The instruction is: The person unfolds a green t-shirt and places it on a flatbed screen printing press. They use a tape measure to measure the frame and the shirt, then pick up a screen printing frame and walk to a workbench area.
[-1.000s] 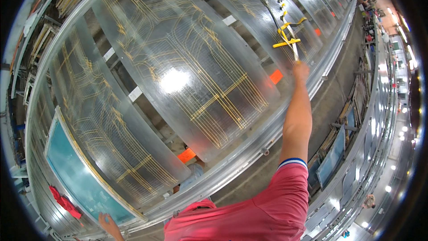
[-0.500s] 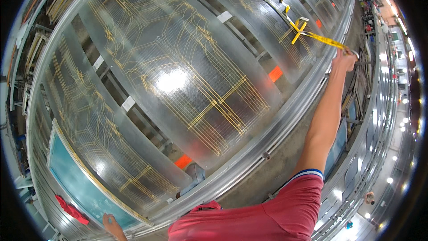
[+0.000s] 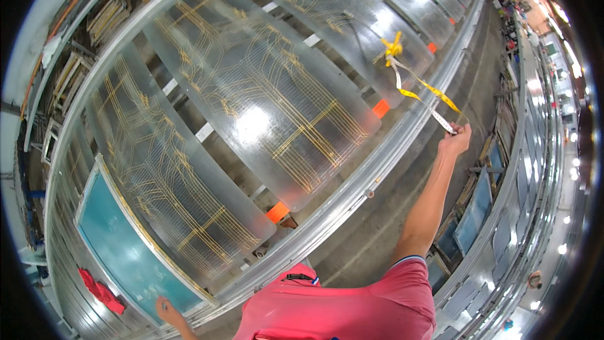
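My right hand is stretched out past the metal rail, closed on the end of a long strip that looks like a measuring tape, yellow on one face and white on the other. From my fingers the tape loops back over the rail toward a bright yellow bunched piece above the clear glass sheet; whether that bunch touches the glass I cannot tell. At the lower left, my left hand hovers by the near end of a teal screen in a pale frame. Its fingers are loosely curled, with nothing visible in them.
Several curved clear sheets with gold line patterns lie across a long rack. Orange tabs sit at their near edges, beside a metal rail. A red cloth lies left. Wooden frames stand beyond, and blue panels stand right.
My right hand has come down and closer, drawing the tape with it. The yellow bunch has lifted or shifted left and the strip now hangs in loops. My left hand has moved slightly right.
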Demonstrator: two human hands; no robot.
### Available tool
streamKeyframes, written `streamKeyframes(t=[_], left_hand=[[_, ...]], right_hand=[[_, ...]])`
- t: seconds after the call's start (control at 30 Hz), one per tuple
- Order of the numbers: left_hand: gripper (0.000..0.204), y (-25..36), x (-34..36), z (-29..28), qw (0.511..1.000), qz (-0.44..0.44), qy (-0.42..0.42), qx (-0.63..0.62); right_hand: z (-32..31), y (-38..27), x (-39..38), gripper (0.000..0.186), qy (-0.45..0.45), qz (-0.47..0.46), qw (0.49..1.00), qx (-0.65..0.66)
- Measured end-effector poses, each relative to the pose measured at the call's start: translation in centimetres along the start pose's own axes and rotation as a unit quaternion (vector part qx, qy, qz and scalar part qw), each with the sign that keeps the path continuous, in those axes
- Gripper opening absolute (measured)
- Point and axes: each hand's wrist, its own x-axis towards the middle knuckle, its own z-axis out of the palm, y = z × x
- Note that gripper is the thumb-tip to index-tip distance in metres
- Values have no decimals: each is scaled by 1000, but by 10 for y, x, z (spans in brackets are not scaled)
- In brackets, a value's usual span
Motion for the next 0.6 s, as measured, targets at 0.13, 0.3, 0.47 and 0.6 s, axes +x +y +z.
streamKeyframes(t=[0.13,0.3,0.47,0.6], left_hand=[[21,-30,-3,25,998,33,-13,-57],[22,266,-47,54,929,52,-175,-321],[20,298,-68,108,804,356,-185,-439],[33,197,-109,41,979,-5,-93,-182]], right_hand=[[14,-24,14,26,-44,54,996,-61],[19,117,-43,35,-363,314,877,11],[180,272,-111,15,-185,299,915,198],[153,341,-93,22,-120,385,915,-35]])
